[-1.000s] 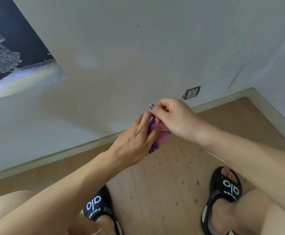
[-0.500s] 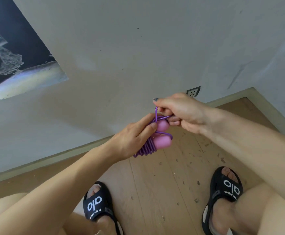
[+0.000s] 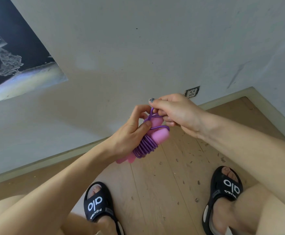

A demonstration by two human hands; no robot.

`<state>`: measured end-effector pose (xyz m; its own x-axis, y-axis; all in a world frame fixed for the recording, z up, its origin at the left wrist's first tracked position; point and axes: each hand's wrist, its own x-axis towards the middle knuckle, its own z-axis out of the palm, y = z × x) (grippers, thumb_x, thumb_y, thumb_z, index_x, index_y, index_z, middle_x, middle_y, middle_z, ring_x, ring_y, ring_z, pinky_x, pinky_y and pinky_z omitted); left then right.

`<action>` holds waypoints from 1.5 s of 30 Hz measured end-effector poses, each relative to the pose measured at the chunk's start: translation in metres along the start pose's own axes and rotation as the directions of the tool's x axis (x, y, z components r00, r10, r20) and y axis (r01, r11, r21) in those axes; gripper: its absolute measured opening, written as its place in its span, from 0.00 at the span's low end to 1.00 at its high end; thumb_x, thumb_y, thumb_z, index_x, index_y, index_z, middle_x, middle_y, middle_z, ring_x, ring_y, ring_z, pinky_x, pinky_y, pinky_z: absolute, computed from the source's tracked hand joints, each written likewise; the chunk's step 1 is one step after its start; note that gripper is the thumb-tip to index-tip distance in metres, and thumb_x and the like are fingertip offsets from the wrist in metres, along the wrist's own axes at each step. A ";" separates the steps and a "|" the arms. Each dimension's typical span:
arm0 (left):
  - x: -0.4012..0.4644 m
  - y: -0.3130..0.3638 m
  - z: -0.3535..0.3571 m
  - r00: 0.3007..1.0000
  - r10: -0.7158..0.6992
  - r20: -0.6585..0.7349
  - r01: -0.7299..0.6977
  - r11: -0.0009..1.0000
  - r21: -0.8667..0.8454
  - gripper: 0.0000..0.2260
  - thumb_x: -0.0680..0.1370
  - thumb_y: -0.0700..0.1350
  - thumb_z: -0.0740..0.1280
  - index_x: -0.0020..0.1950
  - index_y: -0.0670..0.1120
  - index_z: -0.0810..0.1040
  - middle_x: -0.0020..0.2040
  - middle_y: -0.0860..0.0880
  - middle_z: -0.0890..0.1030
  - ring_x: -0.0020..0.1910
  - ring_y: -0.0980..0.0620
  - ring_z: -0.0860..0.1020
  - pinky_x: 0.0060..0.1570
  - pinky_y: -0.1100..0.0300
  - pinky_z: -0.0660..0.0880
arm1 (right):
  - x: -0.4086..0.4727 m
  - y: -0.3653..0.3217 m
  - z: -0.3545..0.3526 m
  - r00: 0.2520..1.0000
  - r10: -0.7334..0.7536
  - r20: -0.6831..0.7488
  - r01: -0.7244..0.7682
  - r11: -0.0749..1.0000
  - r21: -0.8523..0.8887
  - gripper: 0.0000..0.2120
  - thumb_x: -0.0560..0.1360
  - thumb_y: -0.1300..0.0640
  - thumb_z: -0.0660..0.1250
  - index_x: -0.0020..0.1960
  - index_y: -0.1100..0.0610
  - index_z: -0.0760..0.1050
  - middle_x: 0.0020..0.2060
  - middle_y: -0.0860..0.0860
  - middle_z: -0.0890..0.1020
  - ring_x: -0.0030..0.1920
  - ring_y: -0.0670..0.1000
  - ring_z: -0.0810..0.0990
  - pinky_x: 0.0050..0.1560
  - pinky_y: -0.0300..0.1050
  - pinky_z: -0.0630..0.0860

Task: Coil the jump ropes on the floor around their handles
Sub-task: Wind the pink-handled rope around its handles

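A jump rope with two pink handles (image 3: 160,134) is held in the air in front of me, above the wooden floor. Its purple rope (image 3: 145,146) is wound in several tight turns around both handles. My left hand (image 3: 131,131) grips the bundle from the left, thumb pressing on the rope near the top. My right hand (image 3: 174,111) pinches a loop of the purple rope at the upper end of the handles. The lower handle ends stick out below my left hand.
The wooden floor (image 3: 163,187) is speckled with small debris. My feet in black sandals (image 3: 99,204) (image 3: 226,189) stand below. A white wall with a socket (image 3: 191,92) and a skirting board runs behind; a corner lies at right.
The bundle has come more into view below my left hand, showing the wound coils. My right hand has moved from covering the handles to pinching a rope loop at the top.
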<state>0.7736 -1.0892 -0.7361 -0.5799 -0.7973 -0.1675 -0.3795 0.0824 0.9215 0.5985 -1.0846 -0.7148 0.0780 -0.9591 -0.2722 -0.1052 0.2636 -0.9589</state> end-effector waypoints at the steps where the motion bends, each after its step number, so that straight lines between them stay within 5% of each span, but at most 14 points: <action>1: -0.001 0.002 0.000 0.999 -0.033 0.019 0.034 0.998 -0.059 0.07 0.85 0.47 0.56 0.59 0.58 0.66 0.56 0.55 0.72 0.36 0.35 0.81 0.31 0.42 0.81 | 0.000 0.001 0.001 1.000 -0.004 -0.002 0.004 0.999 -0.034 0.14 0.81 0.51 0.63 0.42 0.59 0.76 0.26 0.44 0.70 0.23 0.41 0.66 0.24 0.35 0.62; 5: -0.001 0.005 -0.001 0.996 -0.092 -0.010 0.092 0.995 -0.048 0.05 0.85 0.49 0.57 0.58 0.58 0.69 0.53 0.52 0.76 0.33 0.41 0.81 0.31 0.45 0.81 | 0.003 0.006 0.006 0.998 -0.029 -0.051 0.024 0.994 -0.108 0.16 0.81 0.50 0.63 0.39 0.57 0.76 0.29 0.46 0.73 0.27 0.43 0.70 0.30 0.38 0.65; 9: 0.006 -0.005 0.000 0.997 -0.007 -0.074 0.027 0.962 0.273 0.06 0.84 0.51 0.56 0.55 0.63 0.69 0.46 0.55 0.80 0.38 0.51 0.80 0.43 0.49 0.78 | 0.005 0.008 0.013 0.996 -0.021 -0.091 0.007 0.989 -0.146 0.17 0.81 0.50 0.62 0.42 0.62 0.78 0.34 0.50 0.77 0.36 0.48 0.76 0.42 0.45 0.73; 12: 0.009 -0.009 0.000 0.995 0.019 -0.096 0.016 0.934 0.358 0.06 0.84 0.53 0.56 0.55 0.65 0.69 0.45 0.55 0.81 0.37 0.52 0.80 0.42 0.46 0.78 | 0.004 0.004 0.014 0.993 -0.014 -0.118 -0.006 0.987 -0.164 0.16 0.81 0.51 0.62 0.43 0.61 0.78 0.35 0.50 0.77 0.30 0.43 0.75 0.36 0.38 0.73; 20: 0.015 -0.017 -0.011 0.996 0.036 -0.085 0.009 0.882 0.471 0.01 0.82 0.58 0.57 0.52 0.66 0.67 0.41 0.53 0.81 0.34 0.49 0.79 0.38 0.44 0.79 | 0.009 -0.008 -0.003 0.993 -0.011 -0.115 -0.011 0.983 -0.182 0.14 0.80 0.52 0.64 0.37 0.57 0.75 0.21 0.40 0.71 0.25 0.40 0.69 0.33 0.38 0.61; 26: 0.018 -0.007 -0.005 0.995 0.050 -0.085 -0.010 0.910 0.415 0.03 0.83 0.55 0.57 0.52 0.65 0.67 0.40 0.54 0.81 0.34 0.49 0.78 0.38 0.46 0.79 | 0.012 -0.015 -0.015 0.984 -0.029 -0.175 0.004 0.990 -0.139 0.13 0.78 0.51 0.67 0.37 0.56 0.75 0.26 0.45 0.68 0.29 0.48 0.63 0.30 0.42 0.61; 32: 0.002 0.005 0.004 0.996 0.022 -0.085 0.000 0.968 0.250 0.07 0.84 0.53 0.56 0.57 0.65 0.69 0.43 0.52 0.80 0.32 0.45 0.80 0.31 0.45 0.79 | -0.008 -0.026 -0.020 0.977 -0.194 -0.088 0.168 0.956 -0.242 0.04 0.76 0.58 0.69 0.47 0.59 0.79 0.35 0.49 0.81 0.36 0.44 0.78 0.39 0.38 0.72; 36: 0.001 0.019 0.008 0.999 0.033 -0.013 -0.029 0.972 0.233 0.10 0.84 0.51 0.56 0.64 0.64 0.66 0.54 0.52 0.80 0.43 0.49 0.82 0.48 0.48 0.80 | -0.030 -0.025 -0.018 0.935 -0.322 -0.149 0.280 0.928 -0.248 0.05 0.77 0.64 0.67 0.52 0.60 0.77 0.42 0.55 0.84 0.43 0.52 0.82 0.49 0.42 0.77; 39: 0.004 0.040 0.007 0.998 0.059 0.021 -0.062 0.985 0.162 0.08 0.82 0.52 0.59 0.60 0.57 0.73 0.56 0.53 0.80 0.57 0.52 0.79 0.61 0.48 0.75 | -0.050 -0.027 -0.022 0.912 -0.381 -0.153 0.335 0.906 -0.260 0.06 0.77 0.66 0.66 0.53 0.61 0.75 0.42 0.57 0.83 0.41 0.53 0.83 0.49 0.45 0.79; 45: 0.008 0.098 0.018 0.986 0.165 -0.027 -0.163 0.985 0.052 0.09 0.78 0.46 0.66 0.56 0.44 0.77 0.52 0.51 0.84 0.53 0.53 0.83 0.61 0.45 0.76 | -0.083 -0.050 -0.039 0.847 -0.489 -0.207 0.391 0.839 -0.379 0.07 0.78 0.62 0.65 0.55 0.56 0.72 0.39 0.46 0.81 0.45 0.55 0.82 0.52 0.56 0.78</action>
<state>0.7187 -1.0765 -0.6532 -0.6146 -0.7888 -0.0036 -0.3169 0.2428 0.9169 0.5588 -1.0218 -0.6408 -0.0881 -0.9630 0.2547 -0.4334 -0.1932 -0.8803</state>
